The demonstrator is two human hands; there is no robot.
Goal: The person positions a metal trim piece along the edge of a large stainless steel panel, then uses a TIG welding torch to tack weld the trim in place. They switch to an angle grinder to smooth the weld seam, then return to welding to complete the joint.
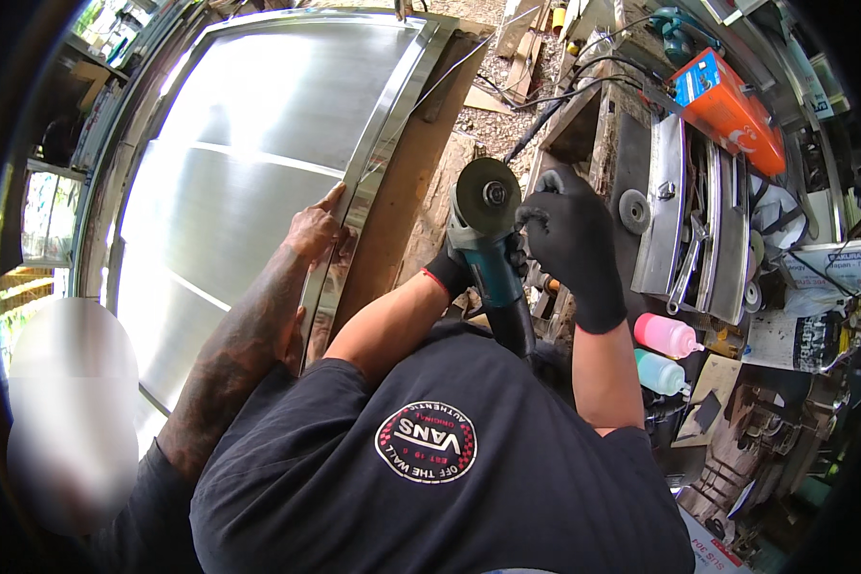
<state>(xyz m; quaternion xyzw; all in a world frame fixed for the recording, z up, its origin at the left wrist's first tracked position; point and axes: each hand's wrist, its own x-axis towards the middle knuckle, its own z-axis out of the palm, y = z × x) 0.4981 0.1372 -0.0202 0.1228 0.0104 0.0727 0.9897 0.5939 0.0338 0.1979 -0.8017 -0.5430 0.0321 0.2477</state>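
Workshop clutter fills the right side of my view; an orange box [751, 120] sits at the far right, a wrench [687, 266] and a grey wheel [634, 211] lie among metal pieces [658, 230] nearer in, and a pink bottle [666, 335] lies just beside a teal bottle [658, 371] nearer still; on the left I see a large metal panel [268, 91] with a shiny frame [371, 158], where another person's hand [314, 234] rests at the edge; between these sides, I have the angle grinder [495, 275] just beyond the dark shirt [325, 469], its round disc [471, 203] facing me; my gloved left hand [452, 271] is wrapped round the tool's body, fingers closed on it though partly hidden; my gloved right hand [572, 234] is just right of the disc, fingers curled inward, and I cannot tell whether they grip anything.
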